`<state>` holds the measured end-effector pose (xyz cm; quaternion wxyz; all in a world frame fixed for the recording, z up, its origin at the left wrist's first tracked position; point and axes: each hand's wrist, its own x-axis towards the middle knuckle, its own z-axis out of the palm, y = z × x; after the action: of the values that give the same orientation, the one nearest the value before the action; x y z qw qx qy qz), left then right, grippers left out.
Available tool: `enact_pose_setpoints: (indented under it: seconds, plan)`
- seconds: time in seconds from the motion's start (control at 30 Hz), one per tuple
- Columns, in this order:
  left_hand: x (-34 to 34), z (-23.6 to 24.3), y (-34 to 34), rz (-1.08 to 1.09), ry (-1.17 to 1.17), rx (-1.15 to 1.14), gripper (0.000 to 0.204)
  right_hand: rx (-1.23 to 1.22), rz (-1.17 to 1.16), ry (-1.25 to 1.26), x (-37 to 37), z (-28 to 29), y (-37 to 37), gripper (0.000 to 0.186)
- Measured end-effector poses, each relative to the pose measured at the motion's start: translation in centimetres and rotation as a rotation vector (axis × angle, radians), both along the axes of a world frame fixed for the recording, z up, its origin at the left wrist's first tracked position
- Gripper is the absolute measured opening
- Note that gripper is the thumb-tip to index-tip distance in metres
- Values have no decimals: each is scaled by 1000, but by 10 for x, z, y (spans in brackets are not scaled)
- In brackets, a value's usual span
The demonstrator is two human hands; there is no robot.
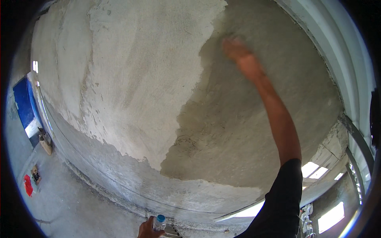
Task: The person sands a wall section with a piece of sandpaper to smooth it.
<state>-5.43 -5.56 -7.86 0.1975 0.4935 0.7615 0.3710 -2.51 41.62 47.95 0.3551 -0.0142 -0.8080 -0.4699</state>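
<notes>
My right hand [234, 47] is raised over the darker, damp-looking plaster [301, 99] on the upper right of the wall, blurred by motion, so its fingers and anything in them cannot be made out. A paler, mottled coat of plaster [127, 67] covers the left part, with a ragged border against the dark patch. Low in the middle, my left hand [147, 227] grips a clear plastic bottle [159, 224] with a blue cap.
Grey floor [87, 206] spreads at lower left, with a red object [28, 185], a beige sack [46, 146] and a blue panel [23, 101] along that side. A thin cable runs along the wall's lower part. White curved beams [341, 51] and bright openings [330, 216] line the right.
</notes>
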Motion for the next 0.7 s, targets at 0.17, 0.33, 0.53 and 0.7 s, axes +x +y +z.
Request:
enact_pose_setpoints:
  seconds: [0.17, 0.33, 0.53, 0.7]
  plan:
    - [-6, 6, 4, -18, -184, -101, 89, -30, 165, 455, 40, 97, 22, 67]
    - [1, 8, -1, -1, -104, -120, 89, -59, 153, 29, 5, -12, 15, 65]
    - [-4, 33, 8, -49, -156, -139, 87, 39, -84, 189, 57, 51, 33, 65]
    - [0, 23, 4, -63, -118, -83, 87, -69, 85, 433, 49, 61, 30, 64]
